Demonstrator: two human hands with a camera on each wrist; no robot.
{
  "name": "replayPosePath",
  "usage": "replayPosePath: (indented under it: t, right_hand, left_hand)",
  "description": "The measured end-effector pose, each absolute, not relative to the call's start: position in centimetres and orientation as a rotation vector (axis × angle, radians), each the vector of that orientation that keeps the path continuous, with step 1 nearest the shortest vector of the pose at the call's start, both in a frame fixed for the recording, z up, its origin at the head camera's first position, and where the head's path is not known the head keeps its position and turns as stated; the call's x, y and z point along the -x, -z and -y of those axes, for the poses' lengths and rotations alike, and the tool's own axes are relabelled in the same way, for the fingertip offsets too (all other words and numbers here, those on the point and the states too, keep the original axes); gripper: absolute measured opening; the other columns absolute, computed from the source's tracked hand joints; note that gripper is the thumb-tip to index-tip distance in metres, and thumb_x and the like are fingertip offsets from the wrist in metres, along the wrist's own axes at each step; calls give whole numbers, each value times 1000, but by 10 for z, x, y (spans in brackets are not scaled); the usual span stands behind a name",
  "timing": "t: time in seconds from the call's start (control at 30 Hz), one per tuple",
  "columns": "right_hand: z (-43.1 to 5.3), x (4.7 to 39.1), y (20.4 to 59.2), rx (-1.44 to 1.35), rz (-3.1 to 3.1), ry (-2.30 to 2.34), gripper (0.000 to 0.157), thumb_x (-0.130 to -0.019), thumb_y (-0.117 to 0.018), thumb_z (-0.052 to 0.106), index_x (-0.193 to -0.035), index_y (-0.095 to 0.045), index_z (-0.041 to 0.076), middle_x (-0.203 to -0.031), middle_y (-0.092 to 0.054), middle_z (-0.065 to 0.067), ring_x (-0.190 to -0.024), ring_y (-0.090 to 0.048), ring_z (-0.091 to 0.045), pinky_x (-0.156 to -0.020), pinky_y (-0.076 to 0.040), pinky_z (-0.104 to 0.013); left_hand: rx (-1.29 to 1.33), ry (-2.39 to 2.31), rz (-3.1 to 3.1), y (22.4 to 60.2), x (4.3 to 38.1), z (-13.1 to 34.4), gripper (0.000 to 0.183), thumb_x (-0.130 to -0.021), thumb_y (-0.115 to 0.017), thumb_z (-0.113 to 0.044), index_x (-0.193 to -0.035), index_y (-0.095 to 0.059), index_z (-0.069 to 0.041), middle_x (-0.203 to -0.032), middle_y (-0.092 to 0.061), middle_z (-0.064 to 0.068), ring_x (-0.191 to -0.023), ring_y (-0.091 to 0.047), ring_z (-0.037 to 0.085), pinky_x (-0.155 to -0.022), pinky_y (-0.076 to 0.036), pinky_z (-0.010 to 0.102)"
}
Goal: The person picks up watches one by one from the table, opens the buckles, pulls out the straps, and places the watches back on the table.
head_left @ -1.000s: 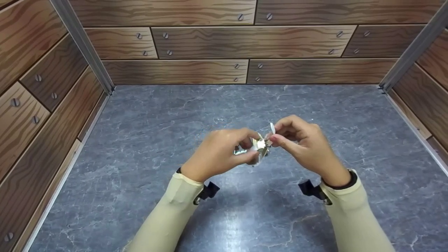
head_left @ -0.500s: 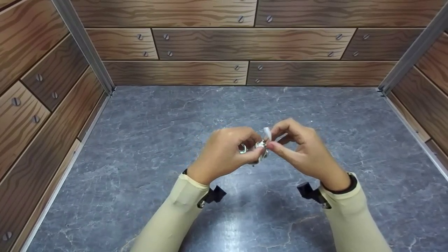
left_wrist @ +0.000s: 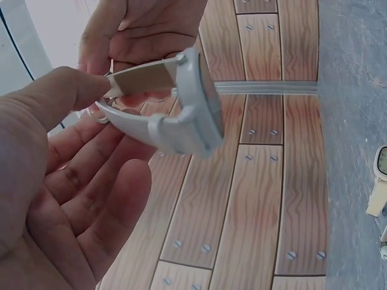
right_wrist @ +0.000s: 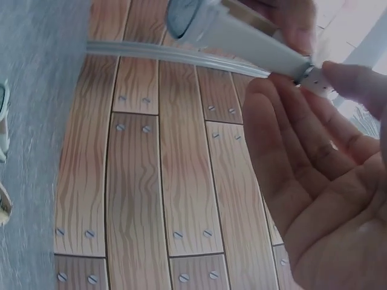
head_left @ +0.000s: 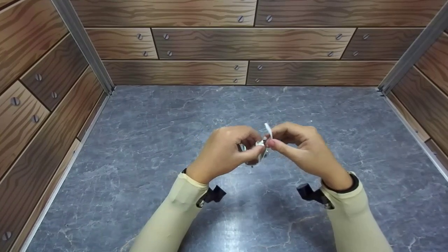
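Wristwatch (left_wrist: 196, 112), white throughout its outer face, is held up over the grey marbled desk (head_left: 147, 140), between the left and right edges and well apart from the far edge. Your left hand (head_left: 225, 150) pinches the strap (right_wrist: 260, 48) beside the buckle (right_wrist: 303, 69); your right hand (head_left: 304, 148) grips the strap's tail between thumb and fingers. A white strip of that tail (head_left: 268, 130) stands out above your right thumb.

Condition as seen: case pale and glossy, slightly blurred in the left wrist view; dial (right_wrist: 183, 17) light, cut off by the upper border in the right wrist view, its markings unreadable. Strap smooth and white outside, tan lining inside, bent round into a loop with the case at one end and your fingers at the other. Small dark holes dot the tail. Buckle is metallic, partly hidden.

You also have a cream-strapped watch (left_wrist: 377, 196) lying on the desk. Wood-patterned panels (head_left: 196, 71) rise behind the far edge.
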State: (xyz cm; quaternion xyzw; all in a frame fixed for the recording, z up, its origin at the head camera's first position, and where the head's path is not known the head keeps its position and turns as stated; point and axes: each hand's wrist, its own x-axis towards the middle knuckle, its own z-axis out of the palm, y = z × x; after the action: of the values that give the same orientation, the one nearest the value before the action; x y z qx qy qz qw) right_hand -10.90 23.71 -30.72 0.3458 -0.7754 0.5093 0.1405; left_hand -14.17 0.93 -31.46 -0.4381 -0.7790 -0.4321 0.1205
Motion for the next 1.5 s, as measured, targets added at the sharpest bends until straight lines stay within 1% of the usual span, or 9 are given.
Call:
replayPosePath:
  t: [0.1,0.27,0.53,0.63,0.8,0.97,1.17,1.37,1.5]
  right_hand:
    - [-238,108,306,-934,2227,-1552,21,-91,-67,-16,-106,-73,-3,-97,-74,-10,-85,-73,-13,-77,-60,-25]
    - [-237,107,307,-883,2235,-1505,20,-89,-70,-15,-105,-74,-3,-96,-75,-10,-83,-73,-11,-74,-60,-23]
    - [-237,110,308,-862,2287,-1309,20,-89,-73,-10,-105,-76,2,-96,-76,-6,-83,-71,-9,-75,-58,-21]
    - [-237,111,308,-880,2296,-1283,19,-89,-74,-8,-105,-76,4,-95,-76,-5,-82,-71,-9,-74,-58,-20]
    - [-237,112,309,-910,2311,-1277,16,-91,-73,-5,-104,-74,5,-93,-75,-7,-81,-70,-9,-75,-58,-20]
    - [-238,114,310,-931,2349,-1271,15,-92,-74,-2,-104,-75,8,-91,-75,-6,-81,-70,-9,-75,-57,-20]
    - [-240,116,311,-928,2388,-1280,15,-92,-74,0,-105,-76,8,-92,-76,-6,-79,-70,-10,-72,-58,-21]
    - [-240,117,313,-920,2418,-1276,13,-93,-74,2,-104,-76,8,-92,-76,-7,-80,-71,-10,-72,-59,-22]
    - [-239,118,315,-938,2435,-1283,12,-94,-73,3,-105,-76,9,-93,-76,-6,-81,-71,-10,-73,-59,-23]
  left_hand:
    - [1264,1321,2277,315,142,-9,6,-97,-73,-19,-97,-74,-13,-85,-72,-8,-72,-64,-3,-63,-55,16]
    - [1254,1372,2325,314,142,-9,7,-97,-72,-20,-97,-73,-13,-84,-72,-8,-71,-64,-1,-62,-56,18]
    - [1216,1196,2312,312,142,-9,9,-96,-71,-22,-101,-69,-15,-98,-68,-6,-94,-62,7,-77,-55,24]
    - [1223,1191,2327,310,143,-9,8,-94,-71,-20,-99,-69,-15,-93,-65,-4,-89,-58,9,-76,-52,25]
    - [1234,1251,2467,307,145,-9,6,-93,-72,-19,-98,-70,-17,-85,-58,-3,-78,-50,11,-69,-43,25]
    - [1264,1384,2578,304,150,-10,7,-93,-70,-18,-100,-71,-16,-81,-55,-4,-68,-47,7,-61,-41,23]
    - [1337,1516,2578,304,159,-12,5,-95,-69,-16,-94,-74,-14,-70,-55,-6,-58,-44,4,-53,-38,22]
    - [1389,1525,2627,304,168,-13,5,-95,-73,-16,-92,-76,-12,-68,-58,-7,-57,-45,3,-54,-39,20]
    - [1430,1531,2649,305,174,-13,10,-95,-70,-14,-86,-74,-11,-67,-56,-7,-59,-44,4,-56,-38,21]
